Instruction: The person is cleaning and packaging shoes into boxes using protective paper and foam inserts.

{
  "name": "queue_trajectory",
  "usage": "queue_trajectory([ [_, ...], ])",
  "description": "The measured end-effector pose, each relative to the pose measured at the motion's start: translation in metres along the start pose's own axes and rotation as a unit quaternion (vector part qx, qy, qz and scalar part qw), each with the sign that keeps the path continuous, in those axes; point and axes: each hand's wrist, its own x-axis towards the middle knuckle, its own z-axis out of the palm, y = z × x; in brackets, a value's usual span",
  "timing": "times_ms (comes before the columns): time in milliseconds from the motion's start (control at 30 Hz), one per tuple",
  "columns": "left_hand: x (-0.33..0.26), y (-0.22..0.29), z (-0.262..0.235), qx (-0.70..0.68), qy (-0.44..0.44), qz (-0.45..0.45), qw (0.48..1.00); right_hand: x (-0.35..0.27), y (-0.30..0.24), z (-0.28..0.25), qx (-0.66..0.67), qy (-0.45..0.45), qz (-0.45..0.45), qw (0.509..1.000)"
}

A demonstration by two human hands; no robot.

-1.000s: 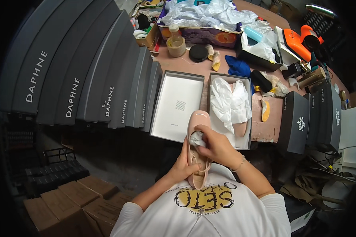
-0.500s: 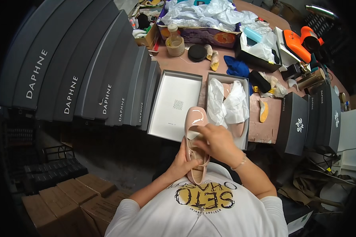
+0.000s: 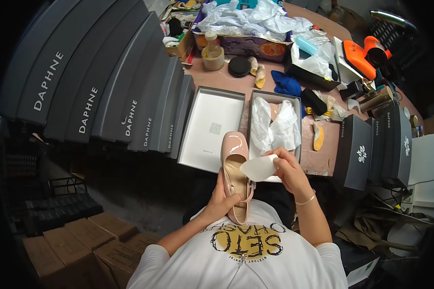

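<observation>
A glossy pink strapped shoe (image 3: 236, 144) is held in front of my chest, toe pointing away. My left hand (image 3: 219, 200) wraps around its side, with the thumb over the insole near the strap. Just right of the shoe's opening, my right hand (image 3: 292, 172) pinches a white, rounded, flat insert (image 3: 258, 168) between thumb and fingers. Beyond my hands lies a shoe box (image 3: 299, 125) with white tissue paper (image 3: 284, 126) and part of another pink shoe showing. Left of it rests the open white-lined box lid (image 3: 212, 130).
Tall stacks of dark shoe boxes (image 3: 106, 91) stand at the left, with more boxes (image 3: 354, 151) at the right. Along the table's back are a tissue-filled carton (image 3: 241, 47), a jar (image 3: 212, 57), a blue cloth (image 3: 287, 83) and an orange heat gun (image 3: 359, 58). Brown cartons (image 3: 72, 243) sit lower left.
My right hand has come out of the shoe's opening and moved right, now holding the white insert clear of it. My left hand keeps its hold on the shoe.
</observation>
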Motion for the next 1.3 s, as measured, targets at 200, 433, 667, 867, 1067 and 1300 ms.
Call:
queue_trajectory([
  [200,0.005,0.007,0.007,0.021,-0.018,-0.012,1.0,0.011,0.013,-0.008,-0.194,0.049,-0.135,0.971],
  [433,0.005,-0.009,0.01,0.178,-0.004,-0.013,0.984,-0.016,0.028,0.053,-0.533,-0.074,-0.306,0.786],
  [667,-0.002,-0.011,0.003,0.113,0.011,0.004,0.994,-0.036,0.029,0.026,-0.524,-0.103,-0.275,0.799],
  [867,-0.001,0.008,0.016,0.176,0.011,-0.023,0.984,-0.008,0.024,0.054,-0.741,-0.019,-0.179,0.647],
  [1067,-0.007,0.001,0.012,0.138,0.029,-0.019,0.99,-0.028,0.016,0.035,-0.655,-0.195,-0.266,0.68],
  [1300,-0.004,0.002,0.014,0.184,0.02,0.002,0.983,-0.024,0.014,0.042,-0.749,-0.021,-0.283,0.598],
])
